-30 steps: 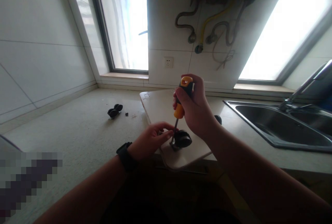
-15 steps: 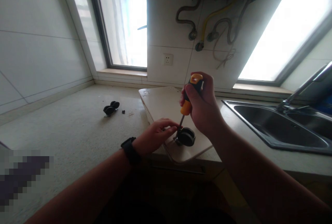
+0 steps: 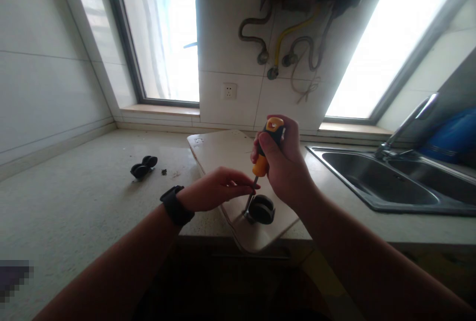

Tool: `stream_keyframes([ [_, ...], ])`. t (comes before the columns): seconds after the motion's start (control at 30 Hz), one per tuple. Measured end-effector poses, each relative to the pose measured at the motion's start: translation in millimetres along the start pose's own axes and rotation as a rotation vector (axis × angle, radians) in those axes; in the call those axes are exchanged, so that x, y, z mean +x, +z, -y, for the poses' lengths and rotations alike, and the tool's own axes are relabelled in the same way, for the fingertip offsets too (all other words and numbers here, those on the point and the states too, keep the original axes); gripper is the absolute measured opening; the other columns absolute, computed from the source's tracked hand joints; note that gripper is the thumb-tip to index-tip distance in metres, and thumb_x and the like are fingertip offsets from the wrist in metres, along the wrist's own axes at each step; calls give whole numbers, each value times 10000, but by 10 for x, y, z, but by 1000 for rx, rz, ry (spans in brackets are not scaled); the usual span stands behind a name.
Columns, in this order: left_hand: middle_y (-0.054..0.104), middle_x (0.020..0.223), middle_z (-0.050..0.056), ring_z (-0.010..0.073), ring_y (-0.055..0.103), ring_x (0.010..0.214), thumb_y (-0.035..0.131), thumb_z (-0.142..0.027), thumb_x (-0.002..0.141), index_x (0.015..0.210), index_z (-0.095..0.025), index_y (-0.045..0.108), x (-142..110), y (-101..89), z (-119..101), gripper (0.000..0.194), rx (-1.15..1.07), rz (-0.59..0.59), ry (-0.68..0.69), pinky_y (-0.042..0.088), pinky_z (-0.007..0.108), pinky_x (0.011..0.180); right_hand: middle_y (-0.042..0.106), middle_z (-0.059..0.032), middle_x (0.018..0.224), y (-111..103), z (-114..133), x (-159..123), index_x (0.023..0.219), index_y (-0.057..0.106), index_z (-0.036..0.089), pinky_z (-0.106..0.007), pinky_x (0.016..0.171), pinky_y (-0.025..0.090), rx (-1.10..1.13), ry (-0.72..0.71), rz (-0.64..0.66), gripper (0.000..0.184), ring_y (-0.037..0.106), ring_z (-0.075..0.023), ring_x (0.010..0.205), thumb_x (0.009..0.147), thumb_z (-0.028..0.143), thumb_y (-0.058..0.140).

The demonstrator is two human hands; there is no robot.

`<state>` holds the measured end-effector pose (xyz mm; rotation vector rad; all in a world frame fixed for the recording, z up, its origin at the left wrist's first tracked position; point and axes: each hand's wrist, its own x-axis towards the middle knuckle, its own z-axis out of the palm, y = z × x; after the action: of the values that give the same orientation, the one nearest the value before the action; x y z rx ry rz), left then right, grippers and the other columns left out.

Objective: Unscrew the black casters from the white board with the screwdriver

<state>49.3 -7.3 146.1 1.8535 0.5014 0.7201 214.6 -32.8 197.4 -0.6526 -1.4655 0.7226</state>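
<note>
My right hand (image 3: 284,167) is closed around the orange and black handle of a screwdriver (image 3: 265,151), held almost upright. Its thin shaft points down to the metal base of a black caster wheel (image 3: 261,209) that sits on a pale board (image 3: 223,155) lying on the countertop. My left hand (image 3: 217,192), with a black watch on its wrist, reaches in from the left; its fingertips are pressed together around the lower shaft just above the caster.
A second black caster (image 3: 143,167) and a few small dark bits lie on the speckled countertop (image 3: 74,202) to the left. A steel sink (image 3: 386,182) with a tap (image 3: 407,125) is on the right. Tiled walls, a socket and two bright windows stand behind.
The view has shifted, so everything sits a little further left in the picture. My hands stay on the screwdriver and caster; the handle has tilted slightly.
</note>
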Motion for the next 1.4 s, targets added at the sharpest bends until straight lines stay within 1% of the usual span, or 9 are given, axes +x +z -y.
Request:
stream_keyframes([
  [0.1,772,1114,122,213,710,1028,721,-293,900,1133,-142,749,4,59,131,279,-108,-19,12,529,380,966,540,64,813,12,15,-10,1174,375,340,-266,533,478,-16,16,-57,356,559,-91,576,908,386,606],
  [0.23,768,1120,118,204,706,989,716,-273,898,1097,-152,765,-7,128,260,238,-128,-119,72,536,349,905,517,72,765,36,26,-42,1165,362,336,-272,549,491,-81,18,-129,356,559,-100,570,905,396,597],
  [0.43,766,1016,100,156,668,846,687,-233,908,1122,-147,766,-26,116,252,243,-78,-122,104,521,286,775,506,71,752,63,57,-57,1144,345,324,-284,569,508,-123,40,-183,329,550,-106,563,910,348,575],
  [0.67,773,1068,102,176,694,931,713,-241,895,1114,-153,766,-41,128,238,242,-157,-106,87,531,310,853,506,55,803,78,102,-73,1153,341,335,-288,578,521,-147,32,-151,318,557,-104,578,924,355,561],
  [0.87,766,1100,111,186,692,946,698,-265,915,1111,-156,764,-44,120,254,234,-105,-100,96,523,318,842,501,44,805,62,88,-72,1162,336,331,-302,573,525,-187,26,-134,322,560,-118,598,930,360,557],
  [0.97,763,1091,109,178,683,912,688,-270,926,1106,-154,763,-45,115,233,227,-50,-103,113,511,302,799,501,32,827,55,67,-78,1168,323,329,-311,558,519,-283,-15,-143,339,556,-130,618,934,365,566],
  [1.1,767,1106,104,168,695,906,682,-262,934,1112,-151,756,-55,105,202,222,-83,-64,110,515,279,777,494,9,892,53,78,-98,1154,322,317,-310,559,492,-478,-104,-139,404,536,-138,684,904,376,634],
  [1.3,773,1105,90,186,706,983,685,-288,938,1085,-165,760,-68,78,203,206,-86,-34,112,532,310,880,516,35,803,-21,281,-10,989,412,273,-279,559,466,-501,-126,-10,275,513,-111,649,930,472,593],
  [1.4,776,1112,83,185,713,992,698,-297,929,1063,-173,760,-71,74,214,193,-107,-43,93,540,317,905,558,42,729,-94,445,77,876,505,244,-262,532,474,-533,-46,57,326,546,-106,617,827,472,733],
])
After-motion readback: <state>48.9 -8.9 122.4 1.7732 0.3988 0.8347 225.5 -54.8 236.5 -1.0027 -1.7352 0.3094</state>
